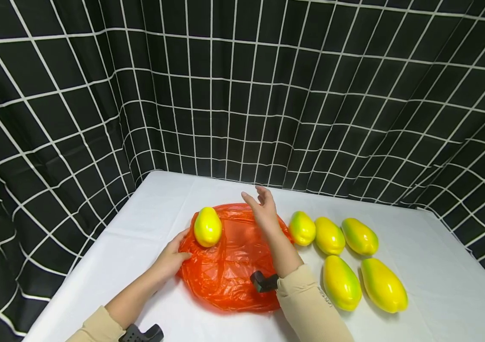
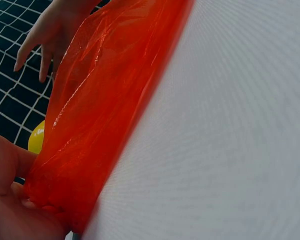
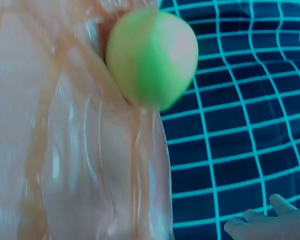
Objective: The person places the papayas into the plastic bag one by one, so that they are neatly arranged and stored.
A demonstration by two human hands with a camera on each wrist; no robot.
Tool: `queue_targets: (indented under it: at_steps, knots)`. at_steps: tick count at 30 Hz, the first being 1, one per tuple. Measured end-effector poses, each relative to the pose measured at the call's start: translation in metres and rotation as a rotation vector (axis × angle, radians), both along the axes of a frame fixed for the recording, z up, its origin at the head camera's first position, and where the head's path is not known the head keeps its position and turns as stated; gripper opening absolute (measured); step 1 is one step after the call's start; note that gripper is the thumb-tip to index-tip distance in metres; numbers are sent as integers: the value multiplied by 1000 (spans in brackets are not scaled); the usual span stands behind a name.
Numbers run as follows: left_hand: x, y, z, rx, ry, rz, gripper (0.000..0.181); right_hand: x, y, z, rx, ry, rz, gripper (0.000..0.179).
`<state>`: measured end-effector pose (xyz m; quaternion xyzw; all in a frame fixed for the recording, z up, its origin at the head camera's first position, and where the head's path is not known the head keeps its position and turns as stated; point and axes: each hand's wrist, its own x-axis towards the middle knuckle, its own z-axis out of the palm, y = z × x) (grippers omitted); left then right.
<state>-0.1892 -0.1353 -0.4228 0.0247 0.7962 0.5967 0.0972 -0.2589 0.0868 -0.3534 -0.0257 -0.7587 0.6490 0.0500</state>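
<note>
A red plastic bag (image 1: pixel 234 256) lies spread on the table, its thin film crinkled and see-through. My left hand (image 1: pixel 169 260) grips its left edge; in the left wrist view the film (image 2: pixel 90 120) bunches between thumb and fingers. One glossy yellow papaya (image 1: pixel 208 227) is at the bag's left side, close to the left fingers; its green patch shows in the right wrist view (image 3: pixel 152 60). Over the bag's far right part, my right hand (image 1: pixel 264 209) is raised with fingers apart and holds nothing.
Several more yellow-green papayas (image 1: pixel 342 283) lie on the white-covered table (image 1: pixel 439 266) to the right of the bag, the nearest beside its edge. Black curtains with a white grid (image 1: pixel 234 95) enclose the table's back and sides.
</note>
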Motion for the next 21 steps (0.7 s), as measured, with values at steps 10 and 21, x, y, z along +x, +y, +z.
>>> queue_targets:
  at_steps: [10,21]
  knots:
    - [-1,0,1,-10,-3,-10,66,4,38,4,16,7,-70,68]
    - [0,1,1,-9,-7,-17,65,15,78,10,50,-67,-138,74]
